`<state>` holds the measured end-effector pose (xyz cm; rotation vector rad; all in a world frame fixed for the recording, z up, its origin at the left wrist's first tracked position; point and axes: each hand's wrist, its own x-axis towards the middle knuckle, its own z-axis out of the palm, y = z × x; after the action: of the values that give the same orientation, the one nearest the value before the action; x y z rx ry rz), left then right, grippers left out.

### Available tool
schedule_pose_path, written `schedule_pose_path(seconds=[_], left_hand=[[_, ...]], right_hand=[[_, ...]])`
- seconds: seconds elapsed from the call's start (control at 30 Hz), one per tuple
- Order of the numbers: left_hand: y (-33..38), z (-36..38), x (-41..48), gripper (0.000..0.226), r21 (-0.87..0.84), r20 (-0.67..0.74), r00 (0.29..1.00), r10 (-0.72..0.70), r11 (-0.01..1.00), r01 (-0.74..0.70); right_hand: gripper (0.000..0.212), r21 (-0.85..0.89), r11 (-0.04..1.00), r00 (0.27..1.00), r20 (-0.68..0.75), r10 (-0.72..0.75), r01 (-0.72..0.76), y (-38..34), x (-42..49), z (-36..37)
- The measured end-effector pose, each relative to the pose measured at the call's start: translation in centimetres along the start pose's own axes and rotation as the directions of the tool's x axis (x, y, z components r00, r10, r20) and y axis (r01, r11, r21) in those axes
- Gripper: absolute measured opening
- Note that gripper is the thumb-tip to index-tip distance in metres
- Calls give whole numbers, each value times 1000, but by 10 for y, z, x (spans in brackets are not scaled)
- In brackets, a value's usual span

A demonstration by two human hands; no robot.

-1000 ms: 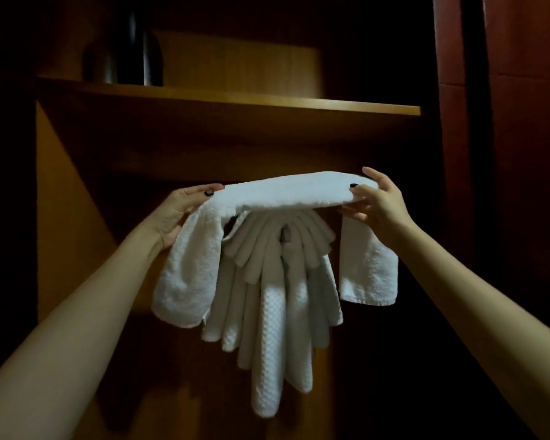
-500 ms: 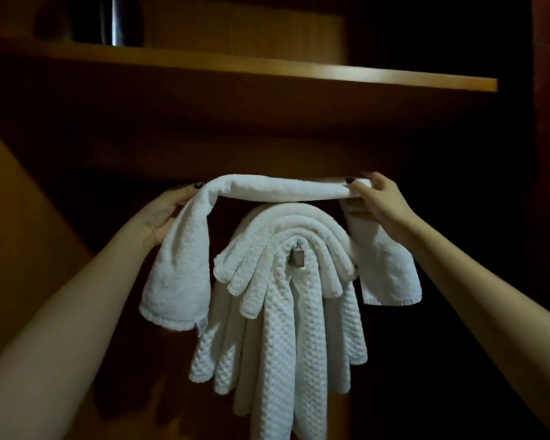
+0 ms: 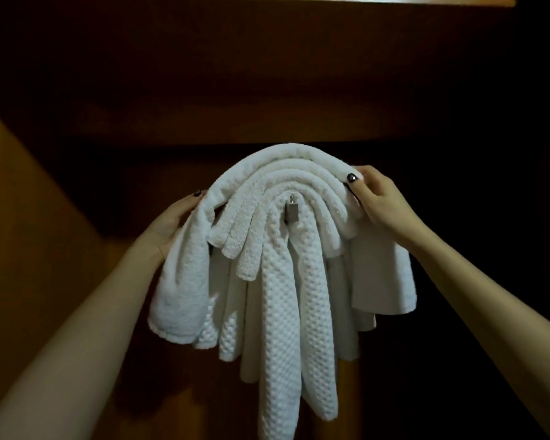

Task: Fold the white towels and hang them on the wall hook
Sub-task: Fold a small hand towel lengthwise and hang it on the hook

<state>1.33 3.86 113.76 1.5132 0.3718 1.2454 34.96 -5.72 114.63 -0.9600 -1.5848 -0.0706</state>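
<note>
Several folded white towels hang in arcs over a small metal wall hook point(image 3: 291, 210) at the centre. A waffle-weave towel point(image 3: 286, 312) hangs innermost and longest. The outermost plush white towel point(image 3: 280, 155) lies arched over the whole stack, its ends drooping on both sides. My left hand point(image 3: 172, 222) grips its left side just below the bend. My right hand point(image 3: 378, 198) pinches its right shoulder, thumb on top. Both hands keep hold of this top towel.
A dark wooden shelf point(image 3: 267, 74) runs overhead close above the towels. A lighter wooden side panel point(image 3: 19, 217) slopes along the left. The right side is in deep shadow.
The top towel was held out straight and level above the hung towels; now it is lowered and draped in an arc over them. The view has moved in closer to the hook.
</note>
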Motion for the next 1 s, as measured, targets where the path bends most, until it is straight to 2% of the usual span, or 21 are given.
schedule_pose_path(seconds=[0.07,0.1,0.17,0.23,0.27,0.33,0.43,0.5,0.53,0.6,0.63,0.73,0.83,1.0], left_hand=[[0,6,-5,38,43,-53,998,28,999,-26],[-1,8,-8,36,99,-86,994,61,994,-53],[0,20,-20,27,269,-189,966,174,956,-119],[-4,29,-35,28,494,-236,921,310,855,-161],[-8,33,-43,28,586,-233,894,384,789,-186],[-14,41,-58,37,673,-148,875,461,695,-252],[-21,53,-72,63,716,-34,904,427,641,-276],[-28,58,-76,72,735,-9,918,396,625,-262],[-31,60,-78,74,736,-14,921,390,627,-254],[-32,64,-82,69,719,-33,917,398,646,-255],[-32,66,-84,65,711,-35,911,411,651,-266],[-29,69,-89,58,709,-41,898,438,646,-283],[-29,72,-92,54,714,-96,881,463,649,-262],[-58,79,-105,55,728,-233,890,391,677,-107]], right_hand=[[28,55,998,1000,-23,-6,7,2,-10,0],[29,66,997,998,-64,-22,26,3,-15,-1],[29,36,996,974,-213,-78,87,2,-28,-4],[31,-19,990,922,-361,-139,142,2,-39,-9],[32,-26,990,909,-391,-141,142,2,-45,-10],[35,-28,995,931,-350,-98,94,3,-58,-9],[67,-20,999,985,-166,38,-42,7,-73,-5],[83,18,986,982,-86,165,-164,10,-80,-1],[80,37,979,976,-78,202,-200,11,-84,2],[54,31,979,973,-112,203,-201,13,-91,7],[39,-19,983,974,-137,179,-183,16,-95,9],[18,-257,956,984,-139,110,-143,25,-107,11],[18,-330,930,985,-105,135,-163,33,-114,8],[10,-269,941,977,5,213,-203,38,-120,15]])
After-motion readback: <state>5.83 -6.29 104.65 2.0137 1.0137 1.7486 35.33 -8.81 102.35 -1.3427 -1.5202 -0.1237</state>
